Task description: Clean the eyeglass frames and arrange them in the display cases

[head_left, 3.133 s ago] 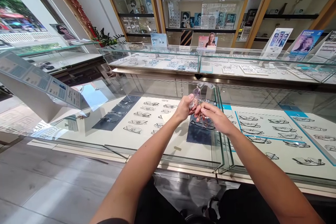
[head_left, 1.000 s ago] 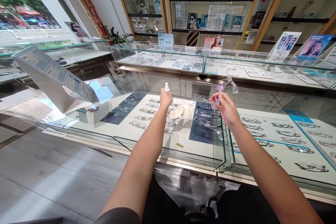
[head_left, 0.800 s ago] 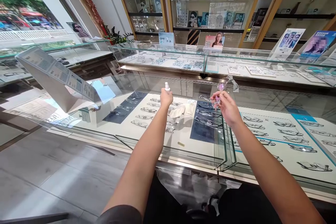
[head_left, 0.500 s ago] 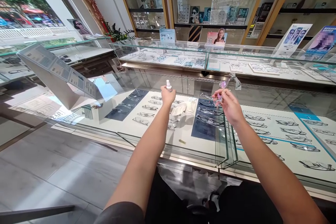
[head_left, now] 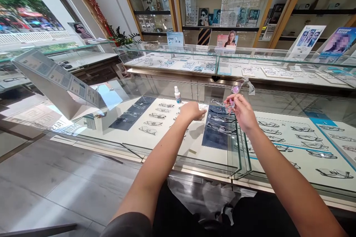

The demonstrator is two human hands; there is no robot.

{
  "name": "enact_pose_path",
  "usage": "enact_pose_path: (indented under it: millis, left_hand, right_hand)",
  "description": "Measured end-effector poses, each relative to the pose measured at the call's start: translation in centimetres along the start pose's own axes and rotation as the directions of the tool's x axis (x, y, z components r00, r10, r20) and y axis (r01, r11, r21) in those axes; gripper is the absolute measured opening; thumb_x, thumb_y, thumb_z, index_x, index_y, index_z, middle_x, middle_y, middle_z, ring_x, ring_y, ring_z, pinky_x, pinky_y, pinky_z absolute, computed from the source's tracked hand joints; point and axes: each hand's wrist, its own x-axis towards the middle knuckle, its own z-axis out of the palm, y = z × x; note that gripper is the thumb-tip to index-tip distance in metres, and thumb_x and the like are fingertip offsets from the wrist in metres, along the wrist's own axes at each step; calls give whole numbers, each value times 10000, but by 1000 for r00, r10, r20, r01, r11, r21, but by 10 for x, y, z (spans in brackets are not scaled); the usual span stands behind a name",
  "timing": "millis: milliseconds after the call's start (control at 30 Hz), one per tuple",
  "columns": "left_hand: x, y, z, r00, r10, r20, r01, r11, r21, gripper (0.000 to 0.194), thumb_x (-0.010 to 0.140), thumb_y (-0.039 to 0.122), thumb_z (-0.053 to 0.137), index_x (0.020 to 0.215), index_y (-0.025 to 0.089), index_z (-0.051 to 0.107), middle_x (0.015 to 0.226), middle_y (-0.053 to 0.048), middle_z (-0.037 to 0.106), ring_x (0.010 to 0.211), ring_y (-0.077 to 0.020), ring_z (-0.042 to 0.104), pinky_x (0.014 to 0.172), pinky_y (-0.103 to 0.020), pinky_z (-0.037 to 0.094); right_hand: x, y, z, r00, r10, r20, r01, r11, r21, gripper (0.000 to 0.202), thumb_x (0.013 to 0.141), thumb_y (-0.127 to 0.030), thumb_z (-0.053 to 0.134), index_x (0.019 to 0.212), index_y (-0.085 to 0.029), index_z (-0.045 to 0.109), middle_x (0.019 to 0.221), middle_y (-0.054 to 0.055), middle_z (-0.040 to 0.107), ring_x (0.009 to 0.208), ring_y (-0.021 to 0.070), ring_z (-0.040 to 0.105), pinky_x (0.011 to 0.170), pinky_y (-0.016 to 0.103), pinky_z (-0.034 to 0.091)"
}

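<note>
In the head view, my right hand (head_left: 243, 113) pinches a pair of eyeglasses (head_left: 236, 89) with pinkish-tinted lenses, raised above the glass counter. A clear, crumpled-looking piece hangs at the far end of the glasses. My left hand (head_left: 191, 111) reaches over the pale cleaning cloth (head_left: 200, 117) on the counter, covering most of it. One digit stretches out to the right; the other fingertips are hidden, and contact with the cloth is unclear. Just behind this hand stands a small white spray bottle (head_left: 177, 95), upright and touched by neither hand.
Rows of eyeglasses (head_left: 154, 123) lie inside the glass display counter (head_left: 133, 142), some on dark panels (head_left: 215, 140). A small gold-coloured piece (head_left: 192, 151) is near the front edge. A tilted display board (head_left: 55, 70) stands left. Behind are another glass case (head_left: 167, 53) and shelves.
My left hand has let go of the spray bottle, leaving it upright on the counter, and moved right and nearer to me over the cloth. My right hand still holds the eyeglasses in about the same place.
</note>
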Motion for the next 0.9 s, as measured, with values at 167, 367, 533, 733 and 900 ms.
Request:
enact_pose_path:
  millis: [167, 367, 533, 733, 900]
  left_hand:
    - [8, -11, 15, 994, -69, 86, 71, 997, -21, 637, 478, 271, 1042, 459, 265, 405, 466, -36, 482, 855, -433, 754, 874, -492, 531]
    - [10, -15, 15, 992, -62, 107, 81, 979, -187, 428, 519, 166, 946, 538, 268, 531, 440, 7, 555, 523, -274, 663, 669, -385, 529]
    - [18, -24, 1, 981, -86, 173, 137, 941, -310, 343, 495, 127, 889, 639, 257, 607, 489, 11, 639, 450, -222, 615, 548, -322, 460]
    - [25, -27, -17, 989, -70, 134, 124, 879, -461, 258, 608, 232, 840, 544, 231, 590, 571, -42, 678, 562, -201, 625, 584, -302, 447]
    - [18, -16, -38, 1000, 0, 0, 0, 738, -674, 224, 726, 326, 750, 637, 213, 579, 696, -23, 649, 671, -155, 599, 675, -277, 504]
  right_hand:
    - [1, 3, 0, 1000, -11, 8, 11, 1000, -4, 365, 901, -656, 809, 962, -299, 765, 958, 39, 732, 858, 187, 605, 665, 300, 469]
    - [2, 4, -1, 1000, -15, 4, 15, 999, -36, 357, 930, -659, 767, 976, -306, 741, 989, 39, 736, 883, 196, 625, 675, 309, 487]
    - [3, 4, -2, 1000, -12, -6, 12, 1000, -29, 362, 912, -662, 784, 974, -307, 755, 999, 36, 752, 895, 192, 628, 681, 299, 481]
    - [3, 4, -2, 1000, -10, -3, 10, 1000, -28, 361, 912, -653, 782, 975, -298, 756, 995, 29, 744, 882, 185, 636, 687, 299, 480]
    - [4, -4, -5, 999, -36, -14, 36, 999, -1, 303, 940, -602, 770, 983, -302, 764, 1013, 31, 758, 960, 193, 668, 736, 303, 507]
